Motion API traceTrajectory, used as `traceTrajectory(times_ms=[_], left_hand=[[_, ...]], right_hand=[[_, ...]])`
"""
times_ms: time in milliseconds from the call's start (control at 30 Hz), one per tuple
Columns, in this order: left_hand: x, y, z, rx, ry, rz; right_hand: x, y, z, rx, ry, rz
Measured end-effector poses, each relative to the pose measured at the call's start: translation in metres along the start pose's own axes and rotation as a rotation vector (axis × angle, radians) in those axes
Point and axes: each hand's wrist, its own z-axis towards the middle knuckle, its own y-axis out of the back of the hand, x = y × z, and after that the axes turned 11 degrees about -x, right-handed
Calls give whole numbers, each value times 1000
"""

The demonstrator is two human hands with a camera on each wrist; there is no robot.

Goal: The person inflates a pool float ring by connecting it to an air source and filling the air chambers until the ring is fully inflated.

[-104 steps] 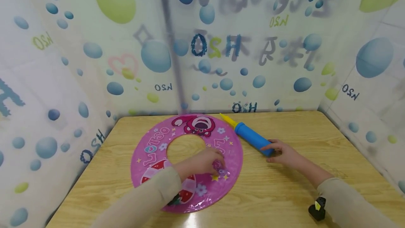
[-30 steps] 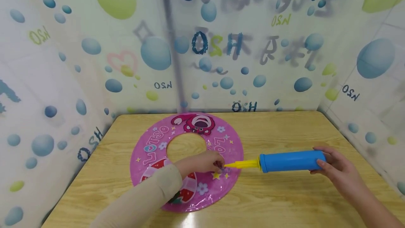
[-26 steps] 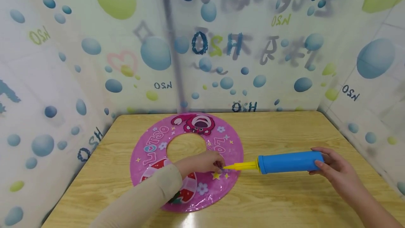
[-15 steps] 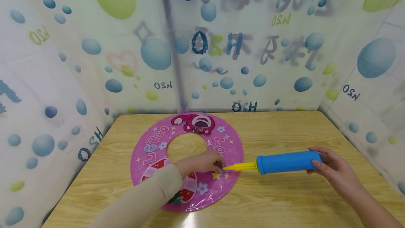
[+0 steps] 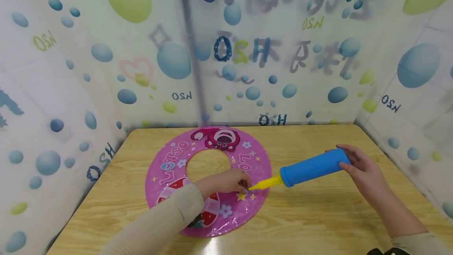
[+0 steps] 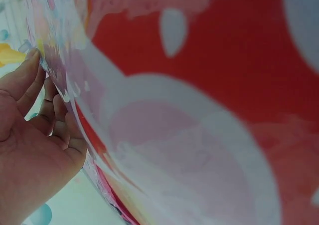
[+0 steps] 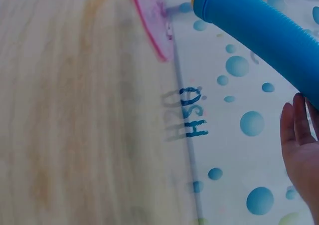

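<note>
A flat pink swim ring point(image 5: 159, 184) printed with a bear, strawberries and flowers lies on the wooden table. My left hand point(image 5: 228, 180) reaches across it and pinches the small clear valve point(image 6: 25, 46) on its right side; the fingers largely hide the valve in the head view. My right hand point(image 5: 361, 170) grips the far end of a blue hand pump point(image 5: 315, 167), which is held tilted above the table. The pump's yellow nozzle point(image 5: 265, 183) points down-left, its tip right at the valve and the left fingertips.
The wooden table point(image 5: 318, 219) ends at a white wall point(image 5: 283, 70) printed with blue and green bubbles. A dark object point(image 5: 389, 252) shows at the right sleeve by the bottom edge.
The right hand picked the pump up from the table and brought its nozzle to the valve. Since half a second ago, the pump's rear end has risen and shifted left. The left hand stays put.
</note>
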Motion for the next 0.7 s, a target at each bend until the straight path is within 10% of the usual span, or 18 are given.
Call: traceTrajectory(times_ms=[700], left_hand=[[1,-2,1,-13,26,-13]], right_hand=[[21,-48,35,70,91,85]])
